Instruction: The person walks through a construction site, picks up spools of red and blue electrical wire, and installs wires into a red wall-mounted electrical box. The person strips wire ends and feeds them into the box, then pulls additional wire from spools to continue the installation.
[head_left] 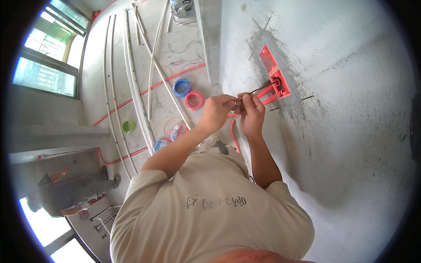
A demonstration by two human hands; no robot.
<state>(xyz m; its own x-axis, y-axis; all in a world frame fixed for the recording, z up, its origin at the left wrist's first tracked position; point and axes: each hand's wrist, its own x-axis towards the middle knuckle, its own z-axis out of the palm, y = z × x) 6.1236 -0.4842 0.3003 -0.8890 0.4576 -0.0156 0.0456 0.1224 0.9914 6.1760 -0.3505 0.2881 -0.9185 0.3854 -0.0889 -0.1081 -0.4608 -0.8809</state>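
A thin dark wire (259, 89) runs out of a red wall box (284, 87) set in the grey plaster to the right. Its free part lies between both my hands. My left hand (216, 113) pinches it with thumb and fingertips, close beside the other hand. With its fingers closed on the wire, my right hand (253, 115) is the nearer to the box. A red flap (268, 59) stands out at the box's upper end. Red conduits (265, 93) meet the box just behind my right hand. The wire's tip is hidden by my fingers.
Blue (181, 87) and red wire coils (194, 100) lie on the concrete floor, with a green coil (128, 126) farther left. Long pale pipes (131, 74) and red conduit (193, 69) cross the floor. Another person (72, 190) is at the lower left.
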